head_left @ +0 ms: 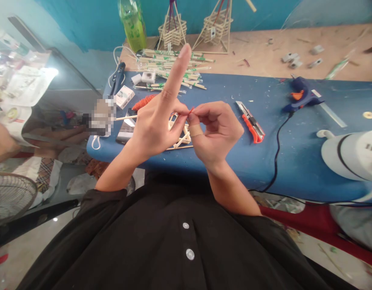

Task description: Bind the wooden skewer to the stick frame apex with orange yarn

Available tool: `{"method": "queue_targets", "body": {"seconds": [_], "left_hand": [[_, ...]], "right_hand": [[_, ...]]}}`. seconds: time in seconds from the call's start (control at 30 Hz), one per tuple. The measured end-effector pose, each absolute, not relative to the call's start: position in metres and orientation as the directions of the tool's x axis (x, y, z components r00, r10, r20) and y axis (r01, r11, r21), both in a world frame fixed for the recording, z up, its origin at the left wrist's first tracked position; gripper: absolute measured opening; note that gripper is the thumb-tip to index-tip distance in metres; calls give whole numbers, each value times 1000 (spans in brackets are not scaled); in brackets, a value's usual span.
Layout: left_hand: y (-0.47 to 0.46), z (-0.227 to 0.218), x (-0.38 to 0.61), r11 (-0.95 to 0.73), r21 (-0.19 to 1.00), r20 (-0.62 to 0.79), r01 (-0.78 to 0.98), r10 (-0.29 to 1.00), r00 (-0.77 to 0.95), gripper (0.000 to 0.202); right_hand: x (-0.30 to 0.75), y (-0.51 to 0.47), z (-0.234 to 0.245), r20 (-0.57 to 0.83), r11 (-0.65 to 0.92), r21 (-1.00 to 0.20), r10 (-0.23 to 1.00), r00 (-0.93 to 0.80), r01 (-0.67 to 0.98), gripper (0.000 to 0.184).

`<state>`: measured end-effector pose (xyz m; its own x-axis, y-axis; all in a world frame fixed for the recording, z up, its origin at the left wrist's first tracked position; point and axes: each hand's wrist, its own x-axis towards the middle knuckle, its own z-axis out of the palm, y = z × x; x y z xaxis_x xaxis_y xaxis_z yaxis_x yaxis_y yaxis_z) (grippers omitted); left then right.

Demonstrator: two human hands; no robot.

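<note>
My left hand (155, 125) pinches with its thumb and a finger, while its index finger points up. Close against it, my right hand (217, 129) is closed in a pinch too, with a beige plaster on the thumb. Between the fingertips of both shows a short bit of red string (191, 110); the rest of it is hidden. Below and behind the hands, a frame of thin wooden sticks (186, 137) rests on the table, partly covered. Orange yarn (143, 102) lies just behind my left hand, beside a dark phone-like object (123, 133).
An orange utility knife (251, 123) and a blue glue gun (302, 94) with its cord lie to the right, near a white round appliance (349, 155). Wrapped sticks (173, 66), a green bottle (133, 26) and stick-built pieces (217, 26) stand at the back.
</note>
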<state>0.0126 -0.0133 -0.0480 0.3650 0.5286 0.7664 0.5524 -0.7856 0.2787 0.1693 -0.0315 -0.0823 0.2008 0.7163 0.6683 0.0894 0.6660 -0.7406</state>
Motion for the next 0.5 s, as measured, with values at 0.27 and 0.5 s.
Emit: {"method": "queue_targets", "body": {"seconds": [0.27,0.5], "left_hand": [[-15,-41,20,-849,177,864,498,376,334,76],[-9,-55,13,-851,119,884,512,326,336,40]], "right_hand": [[172,-39,-70,657,622,-750,741,141,226,13],[173,-41,-61,702,622,-692,698,141,366,15]]}}
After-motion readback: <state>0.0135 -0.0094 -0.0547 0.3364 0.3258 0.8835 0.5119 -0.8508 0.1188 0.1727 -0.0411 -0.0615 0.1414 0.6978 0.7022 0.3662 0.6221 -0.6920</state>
